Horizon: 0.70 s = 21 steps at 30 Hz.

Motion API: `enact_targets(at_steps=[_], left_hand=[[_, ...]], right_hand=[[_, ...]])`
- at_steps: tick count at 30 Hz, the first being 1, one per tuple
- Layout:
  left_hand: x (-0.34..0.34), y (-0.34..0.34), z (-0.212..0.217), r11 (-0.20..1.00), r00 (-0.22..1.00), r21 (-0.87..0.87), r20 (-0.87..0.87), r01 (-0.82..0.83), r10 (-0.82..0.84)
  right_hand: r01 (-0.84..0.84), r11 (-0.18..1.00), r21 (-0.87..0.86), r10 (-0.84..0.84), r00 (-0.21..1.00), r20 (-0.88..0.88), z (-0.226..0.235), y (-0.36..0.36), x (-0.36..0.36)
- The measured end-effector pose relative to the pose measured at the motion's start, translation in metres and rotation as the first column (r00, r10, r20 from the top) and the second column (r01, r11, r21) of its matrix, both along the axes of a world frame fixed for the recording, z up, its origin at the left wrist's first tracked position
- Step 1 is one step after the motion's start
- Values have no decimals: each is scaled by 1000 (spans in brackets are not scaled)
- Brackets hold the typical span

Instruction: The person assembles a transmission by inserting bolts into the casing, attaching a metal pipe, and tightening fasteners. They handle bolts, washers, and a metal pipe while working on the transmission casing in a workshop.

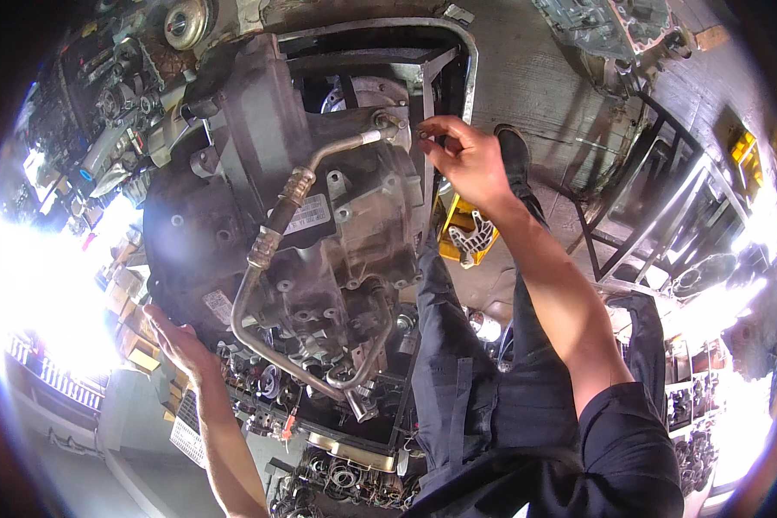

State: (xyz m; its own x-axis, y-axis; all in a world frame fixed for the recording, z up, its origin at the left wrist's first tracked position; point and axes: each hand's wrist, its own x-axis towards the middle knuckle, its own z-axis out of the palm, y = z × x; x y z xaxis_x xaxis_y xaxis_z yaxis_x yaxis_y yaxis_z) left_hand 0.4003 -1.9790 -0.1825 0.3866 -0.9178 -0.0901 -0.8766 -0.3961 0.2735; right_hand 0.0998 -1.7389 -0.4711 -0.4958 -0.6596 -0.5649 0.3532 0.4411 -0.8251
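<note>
A large grey metal casing (363, 224), like a gearbox or engine unit, fills the middle of the head view. Across it runs a bent metal pipe (246, 319) with a flexible dark middle section between crimped collars. The pipe's upper end meets the casing near a bolt hole, and its lower end is forked. Beside that upper end, my right hand (470, 164) is closed in a pinch; a tiny thing seems to be at the fingertips, too small to name. My left hand (180, 345) is stretched out flat at the casing's lower left, holding nothing.
A black metal frame (470, 78) surrounds the casing's far side. To the right of my legs' line sits a yellow crate (483, 252) with a metal bracket (470, 235). A rack frame (656, 181) stands farther right. Piled engine parts (112, 95) crowd the far left.
</note>
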Motion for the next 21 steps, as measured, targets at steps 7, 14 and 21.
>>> enact_targets(at_steps=[7,14,21], left_hand=[[-10,3,1,999,1000,-15,6,29,-29],[-15,5,-2,996,997,-46,-9,75,-76],[-13,5,-1,999,999,-14,28,39,-39]], right_hand=[[-11,1000,-18,9,991,-130,-25,-9,22],[42,999,-3,-42,998,-54,-36,-19,12],[3,1000,-2,-3,996,-92,-28,-21,13]])
